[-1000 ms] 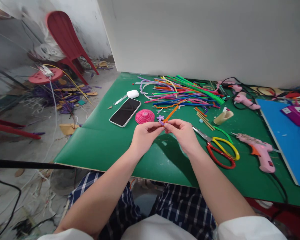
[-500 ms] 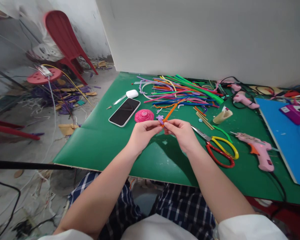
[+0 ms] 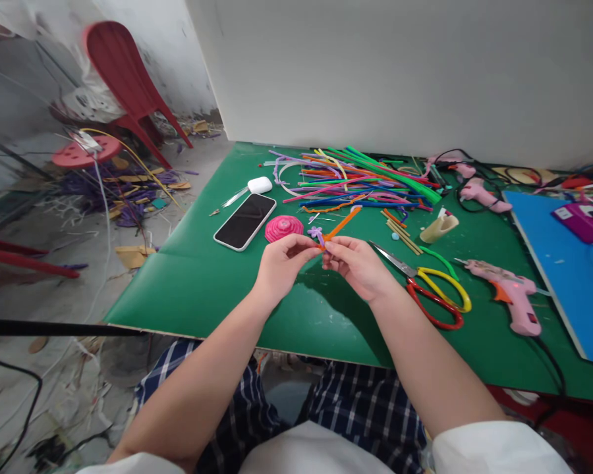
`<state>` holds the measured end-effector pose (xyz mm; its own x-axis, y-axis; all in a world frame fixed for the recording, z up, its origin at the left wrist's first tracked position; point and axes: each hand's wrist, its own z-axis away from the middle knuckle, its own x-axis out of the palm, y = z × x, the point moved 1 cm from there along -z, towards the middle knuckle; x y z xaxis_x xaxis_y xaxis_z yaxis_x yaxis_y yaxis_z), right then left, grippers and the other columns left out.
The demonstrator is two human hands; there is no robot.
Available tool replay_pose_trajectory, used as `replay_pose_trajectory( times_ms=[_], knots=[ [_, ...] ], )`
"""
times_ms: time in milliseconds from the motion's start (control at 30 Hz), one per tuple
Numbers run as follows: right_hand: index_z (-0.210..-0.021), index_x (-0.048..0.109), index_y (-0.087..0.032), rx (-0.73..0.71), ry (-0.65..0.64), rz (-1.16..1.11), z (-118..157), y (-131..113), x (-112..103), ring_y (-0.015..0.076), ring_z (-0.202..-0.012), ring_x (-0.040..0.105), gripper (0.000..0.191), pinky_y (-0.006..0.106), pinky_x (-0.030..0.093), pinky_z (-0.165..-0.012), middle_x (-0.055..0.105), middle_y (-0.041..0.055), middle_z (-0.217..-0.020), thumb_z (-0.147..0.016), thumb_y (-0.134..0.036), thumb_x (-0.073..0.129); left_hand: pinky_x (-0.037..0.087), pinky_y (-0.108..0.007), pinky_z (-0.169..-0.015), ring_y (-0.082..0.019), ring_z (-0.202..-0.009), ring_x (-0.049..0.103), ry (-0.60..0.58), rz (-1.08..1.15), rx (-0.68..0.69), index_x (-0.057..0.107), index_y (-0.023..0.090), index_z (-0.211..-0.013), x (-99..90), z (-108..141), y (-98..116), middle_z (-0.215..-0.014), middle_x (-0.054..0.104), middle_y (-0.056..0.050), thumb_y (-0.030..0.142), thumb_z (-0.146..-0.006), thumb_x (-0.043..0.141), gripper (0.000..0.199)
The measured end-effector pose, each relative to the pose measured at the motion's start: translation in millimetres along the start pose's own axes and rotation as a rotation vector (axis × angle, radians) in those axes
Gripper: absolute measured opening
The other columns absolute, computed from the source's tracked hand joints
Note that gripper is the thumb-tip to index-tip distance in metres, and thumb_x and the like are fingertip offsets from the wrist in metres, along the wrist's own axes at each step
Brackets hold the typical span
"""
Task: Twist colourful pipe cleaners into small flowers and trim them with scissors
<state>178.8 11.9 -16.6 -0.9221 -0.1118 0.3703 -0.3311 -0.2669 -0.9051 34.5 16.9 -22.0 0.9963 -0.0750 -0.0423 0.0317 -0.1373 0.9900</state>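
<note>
An orange pipe cleaner (image 3: 344, 222) is pinched between both hands above the green tabletop, its free length slanting up to the right. Beside it, at the fingertips, shows a small purple pipe-cleaner flower (image 3: 316, 233) with a short purple stem. My left hand (image 3: 284, 263) closes thumb and forefinger on the orange piece near the stem. Touching the same spot from the right, my right hand (image 3: 356, 262) is also closed in a pinch. The fingers hide where orange and purple meet. A pink coiled disc (image 3: 284, 229) lies just behind my left hand.
Scissors (image 3: 415, 280) with red and yellow handles lie right of my right hand, then a pink glue gun (image 3: 514, 296). A phone (image 3: 246, 222) rests at left. Behind are piled pipe cleaners (image 3: 370, 181); a blue board (image 3: 563, 263) is far right, a bamboo cup (image 3: 439, 229) nearer.
The orange pipe cleaner's free end has tipped lower and further to the right. The right-hand fingers have shifted slightly; both hands stay at nearly the same place.
</note>
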Motion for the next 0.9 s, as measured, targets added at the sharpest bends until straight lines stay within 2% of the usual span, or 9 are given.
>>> replay_pose_trajectory(
  times_ms=[167, 333, 433, 633, 800, 900],
  knots=[
    [-0.069, 0.064, -0.016, -0.012, -0.01, 0.054, -1.2, 2.0, 0.4, 0.0067, -0.056, 0.052, 0.019, 0.023, 0.045, -0.06, 0.058, -0.0031, -0.061, -0.063, -0.032, 0.072, 0.049, -0.024, -0.065, -0.012, -0.066, 0.061, -0.013, -0.01, 0.004, 0.065, 0.016, -0.071, 0.6, -1.0, -3.0, -0.069, 0.067, 0.001, 0.023, -0.066, 0.068, 0.009],
    [-0.069, 0.065, -0.018, -0.227, 0.115, 0.303, -0.1, -0.6, 2.5, 0.01, -0.059, 0.054, 0.017, 0.027, 0.045, -0.063, 0.061, -0.0023, -0.062, -0.064, -0.033, 0.07, 0.05, -0.026, -0.069, -0.015, -0.07, 0.063, -0.014, 0.047, -0.03, 0.067, 0.016, -0.076, -0.2, -2.0, -5.2, -0.073, 0.068, -0.001, 0.027, -0.066, 0.069, 0.015],
    [-0.072, 0.068, -0.02, -0.279, 0.163, 0.395, 0.4, -1.5, 3.4, 0.012, -0.061, 0.057, 0.013, 0.029, 0.047, -0.065, 0.064, -0.0012, -0.065, -0.065, -0.031, 0.069, 0.051, -0.028, -0.072, -0.016, -0.074, 0.064, 0.007, 0.108, -0.048, 0.068, 0.016, -0.08, -0.2, -1.9, -6.1, -0.077, 0.07, -0.002, 0.028, -0.065, 0.071, 0.02],
    [-0.083, 0.071, -0.02, -0.265, 0.087, 0.44, 0.9, 1.5, 3.2, 0.0157, -0.071, 0.062, 0.02, 0.033, 0.05, -0.07, 0.069, 0.002, -0.074, -0.073, -0.036, 0.062, 0.051, -0.027, -0.067, -0.015, -0.069, 0.063, 0.066, 0.112, -0.058, 0.069, 0.015, -0.081, -0.2, -2.6, -5.7, -0.074, 0.069, -0.002, 0.033, -0.063, 0.072, 0.025],
    [-0.096, 0.068, -0.021, -0.384, 0.209, 0.508, 3.3, -1.9, 2.5, 0.0168, -0.077, 0.063, 0.03, 0.032, 0.05, -0.069, 0.069, 0.0039, -0.09, -0.069, -0.034, 0.068, 0.05, -0.027, -0.066, -0.014, -0.066, 0.062, 0.062, 0.079, -0.061, 0.069, 0.015, -0.082, -1.3, -2.5, -1.7, -0.071, 0.069, -0.003, 0.033, -0.066, 0.07, 0.024],
    [-0.089, 0.069, -0.021, -0.44, 0.244, 0.475, 4.0, -3.1, 3.5, 0.0159, -0.075, 0.064, 0.023, 0.03, 0.051, -0.069, 0.07, 0.0033, -0.088, -0.069, -0.031, 0.068, 0.051, -0.029, -0.072, -0.015, -0.072, 0.064, 0.012, 0.079, -0.021, 0.068, 0.015, -0.082, 0.5, -0.7, -0.3, -0.076, 0.07, -0.003, 0.029, -0.068, 0.069, 0.02]
  ],
)
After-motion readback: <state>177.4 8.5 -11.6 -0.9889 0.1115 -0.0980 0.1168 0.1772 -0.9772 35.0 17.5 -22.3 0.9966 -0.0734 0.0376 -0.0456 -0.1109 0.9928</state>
